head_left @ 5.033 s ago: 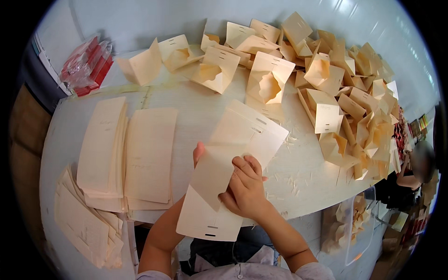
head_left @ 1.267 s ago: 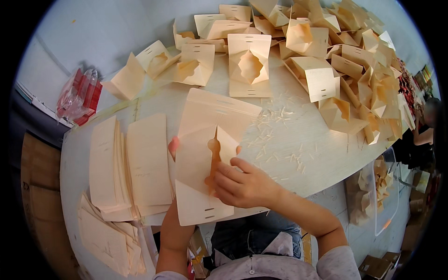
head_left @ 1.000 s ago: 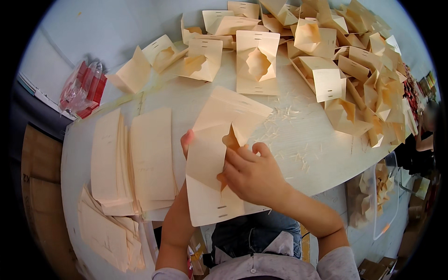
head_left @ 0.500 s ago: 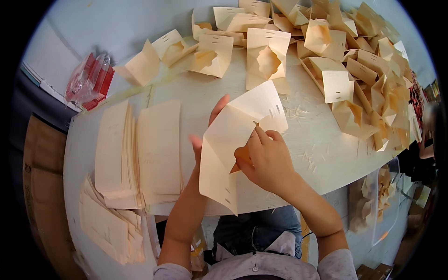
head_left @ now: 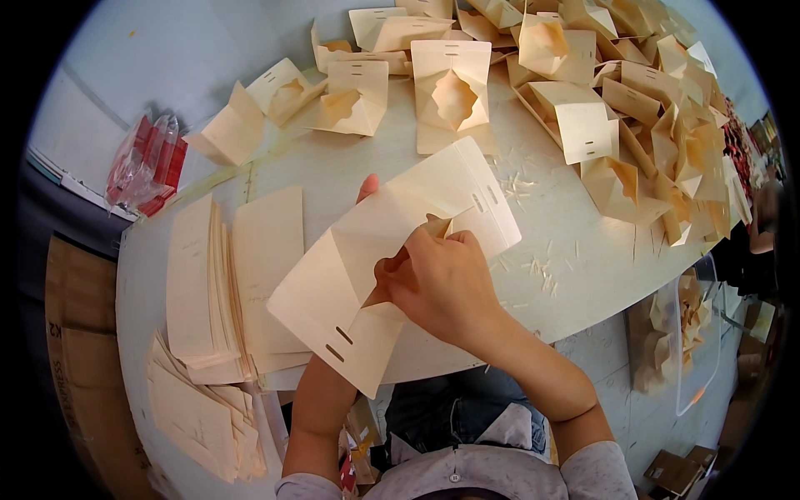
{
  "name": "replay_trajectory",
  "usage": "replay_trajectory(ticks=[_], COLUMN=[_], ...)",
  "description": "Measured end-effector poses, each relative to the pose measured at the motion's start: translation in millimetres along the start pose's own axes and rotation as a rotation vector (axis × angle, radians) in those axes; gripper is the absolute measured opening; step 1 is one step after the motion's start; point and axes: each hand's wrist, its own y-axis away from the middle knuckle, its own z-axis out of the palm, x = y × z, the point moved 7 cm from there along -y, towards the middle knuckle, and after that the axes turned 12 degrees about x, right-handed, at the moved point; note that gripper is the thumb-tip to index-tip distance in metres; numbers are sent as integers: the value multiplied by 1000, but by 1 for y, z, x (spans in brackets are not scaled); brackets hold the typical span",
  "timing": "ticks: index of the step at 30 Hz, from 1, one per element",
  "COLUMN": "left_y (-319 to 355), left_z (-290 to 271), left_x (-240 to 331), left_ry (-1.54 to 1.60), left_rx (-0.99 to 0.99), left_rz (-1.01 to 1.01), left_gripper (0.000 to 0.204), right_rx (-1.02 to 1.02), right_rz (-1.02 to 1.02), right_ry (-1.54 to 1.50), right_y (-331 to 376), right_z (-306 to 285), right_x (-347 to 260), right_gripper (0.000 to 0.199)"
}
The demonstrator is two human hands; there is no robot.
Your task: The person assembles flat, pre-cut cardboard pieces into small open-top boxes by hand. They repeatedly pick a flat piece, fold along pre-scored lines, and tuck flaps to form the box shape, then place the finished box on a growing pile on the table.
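Observation:
A cream folded card sleeve point(head_left: 333, 267) with a wavy cut-out in its middle and paired slots at both ends is held tilted above the table. My left hand point(head_left: 367, 187) supports it from behind. Only a fingertip shows past its upper edge, and the rest is hidden by the card. The fingers of my right hand point(head_left: 442, 287) are curled into the cut-out, gripping the card at its edge. Part of the cut-out lies hidden under that hand.
Flat card blanks point(head_left: 196, 283) are stacked on the left of the table point(head_left: 533, 325). Opened card sleeves point(head_left: 454, 100) stand along the back, heaped high at the right point(head_left: 650, 142). Small paper scraps point(head_left: 542, 275) litter the tabletop. Red plastic-wrapped packs point(head_left: 146, 167) sit at the far left.
The card has swung lower on its left side and now lies more slantwise. My right hand has moved slightly left, its fingers curling deeper into the cut-out. Less of my left hand shows.

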Motion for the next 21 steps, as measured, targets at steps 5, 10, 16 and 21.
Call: replay_trajectory(ticks=[5, 10, 16, 21], left_y=[-1, -4, 31, 34], left_z=[-2, -45, 0, -3], left_x=[0, 18, 19, 18], left_ry=[-20, -261, -590, -601], left_rx=[21, 198, -35, -119], left_rz=[-58, 161, 510, 470], left_gripper=[56, 93, 121, 120], right_rx=[29, 85, -72, -261], right_rz=[13, -60, -282, -268], right_ry=[-21, 108, 136, -196], right_y=[-1, 4, 19, 33], right_z=[-2, 0, 6, -5], right_x=[1, 0, -12, -18], right_gripper=[17, 19, 13, 23])
